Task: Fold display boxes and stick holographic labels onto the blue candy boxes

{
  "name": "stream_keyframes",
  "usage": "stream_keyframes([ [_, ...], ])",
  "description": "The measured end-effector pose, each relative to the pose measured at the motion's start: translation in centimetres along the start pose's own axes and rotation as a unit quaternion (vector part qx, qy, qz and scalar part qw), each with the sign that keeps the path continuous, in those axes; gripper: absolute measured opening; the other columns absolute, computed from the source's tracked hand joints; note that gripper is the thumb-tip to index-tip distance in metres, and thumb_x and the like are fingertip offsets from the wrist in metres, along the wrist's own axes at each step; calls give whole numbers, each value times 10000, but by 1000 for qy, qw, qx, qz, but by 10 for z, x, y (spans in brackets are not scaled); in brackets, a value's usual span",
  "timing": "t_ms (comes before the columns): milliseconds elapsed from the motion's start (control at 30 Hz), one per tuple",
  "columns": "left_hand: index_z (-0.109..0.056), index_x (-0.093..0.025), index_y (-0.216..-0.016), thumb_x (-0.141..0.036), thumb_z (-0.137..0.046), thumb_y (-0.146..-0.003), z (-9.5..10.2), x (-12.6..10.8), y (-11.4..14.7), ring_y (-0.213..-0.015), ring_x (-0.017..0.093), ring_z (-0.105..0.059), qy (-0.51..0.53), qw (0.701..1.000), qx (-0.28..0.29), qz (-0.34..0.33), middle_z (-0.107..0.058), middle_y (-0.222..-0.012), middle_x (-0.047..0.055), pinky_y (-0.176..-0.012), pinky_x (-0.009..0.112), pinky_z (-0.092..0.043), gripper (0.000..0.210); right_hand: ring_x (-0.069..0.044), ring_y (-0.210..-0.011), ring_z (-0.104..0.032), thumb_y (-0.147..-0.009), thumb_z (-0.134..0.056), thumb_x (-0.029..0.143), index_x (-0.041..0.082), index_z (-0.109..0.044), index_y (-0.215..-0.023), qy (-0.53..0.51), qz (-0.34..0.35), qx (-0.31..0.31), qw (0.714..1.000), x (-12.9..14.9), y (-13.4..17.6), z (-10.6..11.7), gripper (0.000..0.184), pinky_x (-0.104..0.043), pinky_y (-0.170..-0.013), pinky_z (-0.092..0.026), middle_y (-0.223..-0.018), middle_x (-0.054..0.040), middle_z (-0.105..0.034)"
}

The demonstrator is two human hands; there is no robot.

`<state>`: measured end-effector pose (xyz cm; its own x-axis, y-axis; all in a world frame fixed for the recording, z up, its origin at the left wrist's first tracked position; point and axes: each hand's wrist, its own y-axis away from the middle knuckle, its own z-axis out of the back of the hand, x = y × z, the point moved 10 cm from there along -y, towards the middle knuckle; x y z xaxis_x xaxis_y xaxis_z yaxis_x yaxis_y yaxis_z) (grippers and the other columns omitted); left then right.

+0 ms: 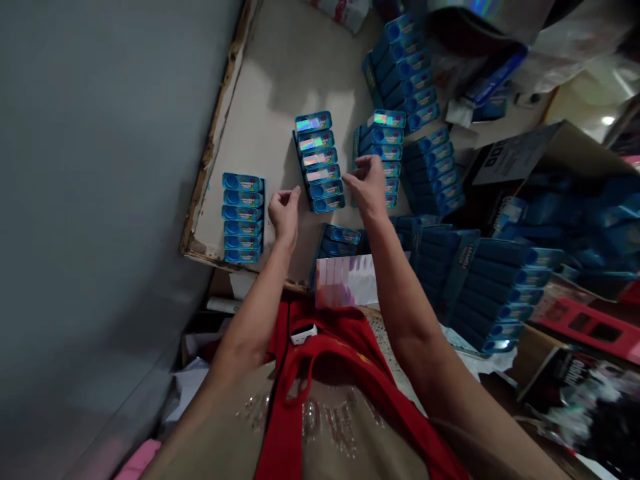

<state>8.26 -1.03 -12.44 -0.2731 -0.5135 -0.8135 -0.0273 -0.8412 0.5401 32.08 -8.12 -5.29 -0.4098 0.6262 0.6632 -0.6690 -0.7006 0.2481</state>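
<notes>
My left hand [285,217] is closed in a pinch between two groups of small blue boxes; anything in its fingertips is too small to make out. My right hand [369,187] is curled, its fingertips just right of the middle group of blue boxes [327,190]. I cannot make out what it holds. That middle group lies in a slanted row, and several of its ends carry shiny rainbow stickers [313,142]. Left of my left hand is another row of blue boxes [243,213] with no shiny stickers visible. A sheet with pale strips [347,280] lies near my body, partly behind my right forearm.
More blue boxes [403,73] stand in rows at the back right, and larger stacks [500,287] sit to the right. An open carton [530,157] holds blue packs. The worn table edge [213,133] runs along the left beside a grey wall [100,167].
</notes>
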Motion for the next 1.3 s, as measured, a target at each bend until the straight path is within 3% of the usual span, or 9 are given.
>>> stream_keyframes([
  [133,-769,-217,-961,-429,-928,-747,-13,-43,91,-984,233,-676,-208,934,213,-198,-763,-997,67,-895,324,-507,341,-237,-952,-651,-952,-515,277,240,-669,-1109,50,39,-56,996,1,91,62,223,-398,-907,-533,-1028,-78,-696],
  [233,-809,-235,-1022,-344,-956,-712,-37,-30,144,-1103,313,-656,-364,837,316,-262,-774,-1091,102,-966,412,-490,360,-285,-1059,-644,-994,-512,302,250,-743,-1071,121,85,-59,987,-4,158,76,249,-448,-991,-509,-1073,-118,-724],
  [300,-821,-241,-1031,-282,-854,-834,-50,-15,155,-1069,303,-676,-404,810,344,-250,-782,-1083,108,-942,410,-499,204,-301,-1125,-636,-1013,-514,310,263,-765,-1156,154,99,-43,982,-13,184,67,292,-468,-1037,-486,-1178,-134,-740],
  [500,-840,-267,-881,-213,-766,-866,-67,5,140,-899,234,-725,-284,867,368,-180,-808,-968,67,-860,330,-524,93,-307,-1233,-640,-1048,-528,319,289,-762,-1256,199,95,0,975,-41,197,22,315,-516,-1116,-389,-1294,-107,-763],
  [700,-804,-206,-697,-198,-753,-761,-51,36,119,-634,178,-626,-194,925,326,-31,-754,-699,39,-630,269,-446,83,-313,-1434,-555,-1066,-462,292,292,-680,-1394,197,135,6,971,-42,224,1,394,-643,-1277,-187,-1472,-110,-668],
  [867,-813,-220,-724,-207,-743,-792,-40,23,115,-709,210,-661,-237,926,285,-76,-772,-756,59,-679,298,-463,99,-315,-1262,-657,-1037,-525,321,336,-759,-1170,199,123,-2,972,-29,248,18,270,-640,-1267,-223,-1133,-71,-804],
  [1000,-823,-231,-817,-208,-701,-882,-44,-2,129,-863,244,-699,-287,905,260,-177,-783,-901,85,-843,348,-514,140,-267,-915,-695,-1019,-553,347,309,-746,-860,190,99,16,977,-5,256,50,252,-518,-1077,-425,-798,-51,-746],
  [1167,-813,-231,-1001,-314,-799,-866,-21,-30,137,-1122,280,-663,-250,927,157,-230,-751,-1118,114,-1037,386,-484,159,-196,-664,-610,-944,-652,465,267,-751,-851,25,-3,-25,999,14,231,90,239,-390,-795,-498,-637,-2,-639],
  [1300,-768,-197,-874,-776,-569,-918,-5,-18,124,-956,247,-721,-20,977,192,-94,-772,-935,107,-953,375,-541,614,-147,-595,-536,-846,-719,540,221,-725,-806,-201,-112,32,973,5,189,62,322,-302,-606,-496,-642,18,-624],
])
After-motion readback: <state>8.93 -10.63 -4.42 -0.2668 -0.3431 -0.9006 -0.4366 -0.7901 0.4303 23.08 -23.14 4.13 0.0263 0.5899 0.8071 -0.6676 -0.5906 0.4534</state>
